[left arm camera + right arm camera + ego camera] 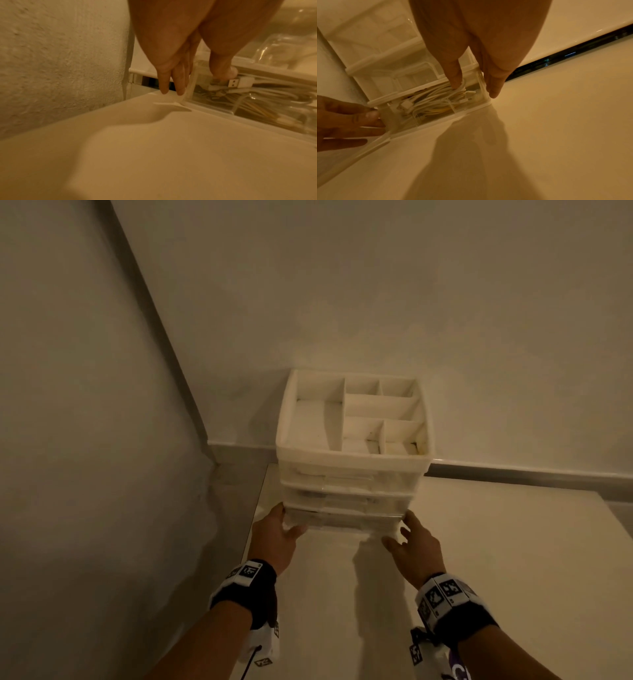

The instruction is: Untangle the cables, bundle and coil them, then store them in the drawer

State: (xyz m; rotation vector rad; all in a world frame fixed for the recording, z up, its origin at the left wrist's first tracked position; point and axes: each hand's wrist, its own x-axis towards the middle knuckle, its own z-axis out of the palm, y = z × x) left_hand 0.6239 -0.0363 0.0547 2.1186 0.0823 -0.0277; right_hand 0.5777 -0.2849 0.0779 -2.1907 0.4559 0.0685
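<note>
A white organiser (pixel 352 474) with three clear drawers stands at the table's back left corner. White and yellowish cables (pixel 435 101) lie coiled in the bottom drawer (pixel 346 521) and show through its clear front, one with a USB plug (pixel 235 82). My left hand (pixel 287 520) touches the drawer's left front corner, fingers (pixel 178 86) straight down the side and thumb on the front. At the right front corner my right hand (pixel 400 529) does the same, thumb on the front and fingers (pixel 494 92) along the side. The drawer looks pushed in.
The organiser's top is an open tray (pixel 287 412) split into several bare compartments. A textured wall (pixel 102 440) rises close on the left, another behind. The white tabletop (pixel 479 542) spreads to the right and toward me.
</note>
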